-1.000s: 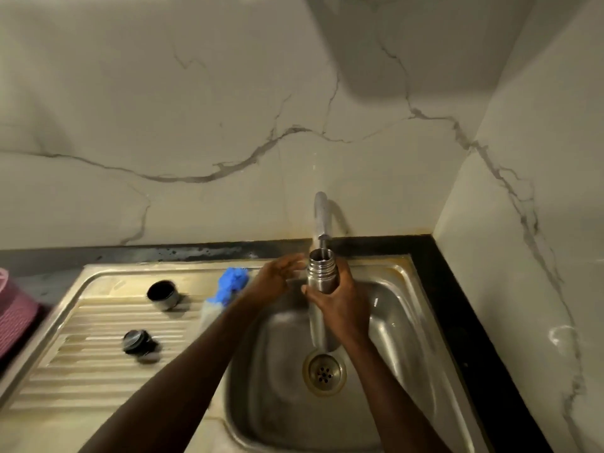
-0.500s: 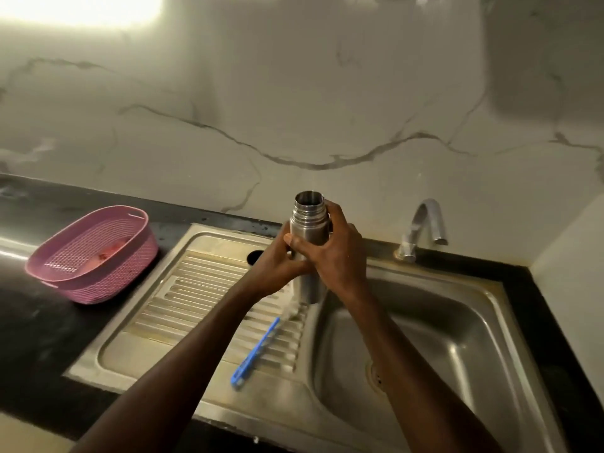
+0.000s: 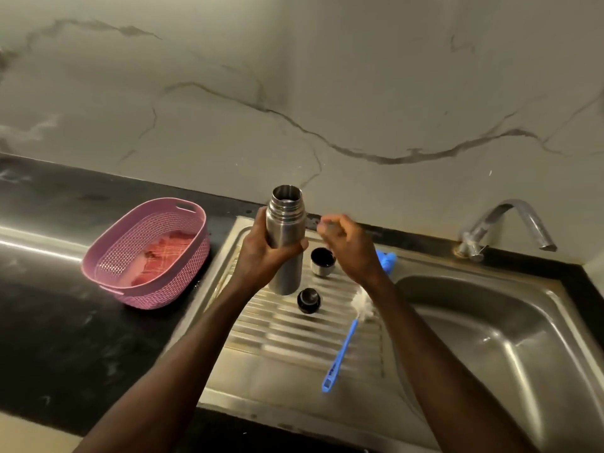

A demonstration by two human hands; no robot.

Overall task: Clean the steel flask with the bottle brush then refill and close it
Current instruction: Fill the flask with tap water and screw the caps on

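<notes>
Change: right hand point(image 3: 348, 246) now off the steel flask point(image 3: 285, 238), which half a second ago sat under both hands; left hand point(image 3: 261, 253) alone carrying it now.
Meaning: mouth open, water apparently visible near the brim, so filling judged finished and closing the step in hand.
Flask: upright, lifted just above the drainboard point(image 3: 294, 335) of the sink, toward its back edge by the wall.
Left hand: fingers wrapped round the flask's upper body below the threaded neck, thumb on the near side; forearm rising from the near edge of the counter point(image 3: 65, 322).
Right hand: just beside the flask and apart from it, fingers loosely curled and blurred, nothing seen in them; wrist above the cup-shaped cap.
Stopper: black plug point(image 3: 308, 300) on the drainboard ribs, near the flask's base.
Cap: steel cup point(image 3: 322, 261) standing mouth-up behind the stopper, toward the back edge.
Brush: bottle brush point(image 3: 348, 338) lying on the drainboard at its right edge, white bristles toward the back, blue handle toward the near edge.
Cloth: blue cloth point(image 3: 385, 259) behind the right wrist, by the basin's back-left corner.
Outward: basin point(image 3: 490, 338) to the right, tap point(image 3: 510, 223) at its back edge; pink basket point(image 3: 108, 269) on the counter left of the drainboard.
</notes>
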